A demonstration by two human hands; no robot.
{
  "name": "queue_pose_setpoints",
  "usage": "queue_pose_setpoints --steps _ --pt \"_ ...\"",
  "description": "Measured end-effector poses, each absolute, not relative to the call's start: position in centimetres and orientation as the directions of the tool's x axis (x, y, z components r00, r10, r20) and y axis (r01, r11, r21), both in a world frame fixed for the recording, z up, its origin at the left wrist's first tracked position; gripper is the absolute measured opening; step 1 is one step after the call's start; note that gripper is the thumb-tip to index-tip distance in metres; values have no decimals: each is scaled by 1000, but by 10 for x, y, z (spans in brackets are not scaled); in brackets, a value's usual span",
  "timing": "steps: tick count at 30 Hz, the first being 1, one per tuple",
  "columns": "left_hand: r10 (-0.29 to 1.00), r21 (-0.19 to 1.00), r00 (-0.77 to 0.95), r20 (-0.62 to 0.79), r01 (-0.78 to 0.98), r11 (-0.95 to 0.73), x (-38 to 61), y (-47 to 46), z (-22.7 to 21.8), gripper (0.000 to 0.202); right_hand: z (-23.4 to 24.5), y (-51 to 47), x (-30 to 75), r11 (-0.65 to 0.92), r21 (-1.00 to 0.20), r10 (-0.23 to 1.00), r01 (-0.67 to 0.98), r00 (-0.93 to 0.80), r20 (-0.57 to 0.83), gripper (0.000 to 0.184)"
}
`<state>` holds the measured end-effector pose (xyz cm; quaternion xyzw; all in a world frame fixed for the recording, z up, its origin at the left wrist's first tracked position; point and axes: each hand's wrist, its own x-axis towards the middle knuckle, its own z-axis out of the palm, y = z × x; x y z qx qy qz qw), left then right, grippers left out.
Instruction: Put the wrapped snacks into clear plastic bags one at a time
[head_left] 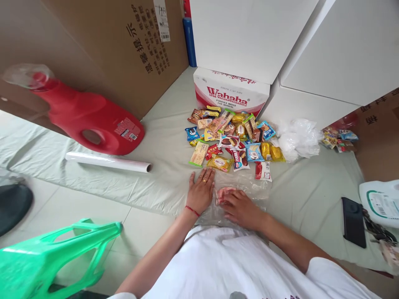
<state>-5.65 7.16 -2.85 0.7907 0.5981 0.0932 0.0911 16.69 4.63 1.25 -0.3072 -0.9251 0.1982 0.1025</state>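
Observation:
My left hand (201,192) lies flat on a clear plastic bag (258,187), fingers stretched forward and holding nothing. It wears a ring and a red string bracelet. Just right of it, my right hand (242,209) has its fingers bent over a pink snack packet (223,194), which seems to lie in or on the bag; the fingers partly cover it. Beyond both hands spreads a pile of wrapped snacks. At its near edge are a yellow-wrapped cake (220,163), a pale biscuit packet (198,154) and a red-and-white packet (263,171).
A Wahaha water carton (230,93) stands behind the pile, against white cabinets (233,37). Crumpled clear bags (299,139) lie to the right, a phone (354,222) farther right. On the left are a red jug (93,120), a white roll (109,162) and a green stool (56,257).

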Motion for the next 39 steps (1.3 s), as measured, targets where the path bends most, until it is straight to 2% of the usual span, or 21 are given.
queue_pose_setpoints --steps 3,5,7,12,16,18,22,24,26,29,32,34,36,39 --pt "962 254 273 20 929 -269 -57 71 -28 57 7 43 176 637 -500 717 586 -689 107 38" --pt "963 255 269 15 930 -264 -57 71 -28 58 5 49 178 565 -487 794 665 -600 101 45" --pt "964 257 265 13 931 -259 -57 71 -28 57 4 54 176 543 -454 810 707 -584 59 50" --pt "971 254 239 28 938 -238 -55 70 -27 56 0 49 175 518 -442 823 732 -567 26 35" --pt "972 260 231 33 938 -232 -55 70 -29 56 1 34 181 511 -482 834 712 -547 77 35" --pt "973 269 227 33 936 -228 -55 70 -29 56 4 33 183 524 -493 818 695 -571 64 37" --pt "971 287 237 41 928 -239 -55 70 -28 56 23 69 179 540 -538 772 648 -635 10 25" --pt "969 291 243 48 924 -247 -56 70 -27 56 36 110 168 551 -443 797 708 -603 27 27" --pt "968 291 246 54 923 -251 -57 70 -28 55 46 159 150 586 -268 798 765 -602 27 33" --pt "967 286 249 59 924 -256 -57 70 -30 55 50 228 116 712 -95 692 695 -719 -73 41" --pt "967 278 248 63 926 -256 -57 70 -32 55 46 267 85 784 -44 597 619 -772 -217 46" --pt "967 278 247 63 926 -255 -57 69 -32 55 44 273 75 782 -24 599 622 -763 -242 47" --pt "967 287 245 62 924 -253 -58 69 -31 55 48 268 80 767 -24 626 642 -755 -192 44" --pt "968 314 245 60 916 -252 -58 69 -30 55 62 241 113 699 -85 712 710 -702 -5 43"
